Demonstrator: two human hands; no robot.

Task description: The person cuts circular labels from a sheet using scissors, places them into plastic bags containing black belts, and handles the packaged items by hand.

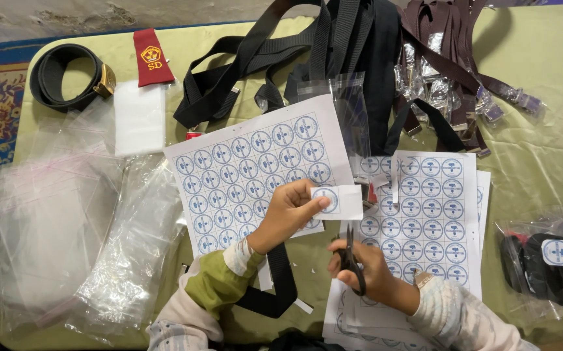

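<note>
The left hand (288, 211) pinches a small cut paper square (338, 200) above the printed sheets (255, 175). The right hand (366, 270) is closed around black scissors (351, 260). On the counter (541, 130), a clear bag (548, 257) holds what seem to be dark caps.

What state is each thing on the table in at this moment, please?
Left hand: pinching a cut-out paper square.
Right hand: holding black scissors, blades up.
Printed sheet: flat, partly cut.
Black belt: coiled.
Plastic bags: stacked flat.
</note>
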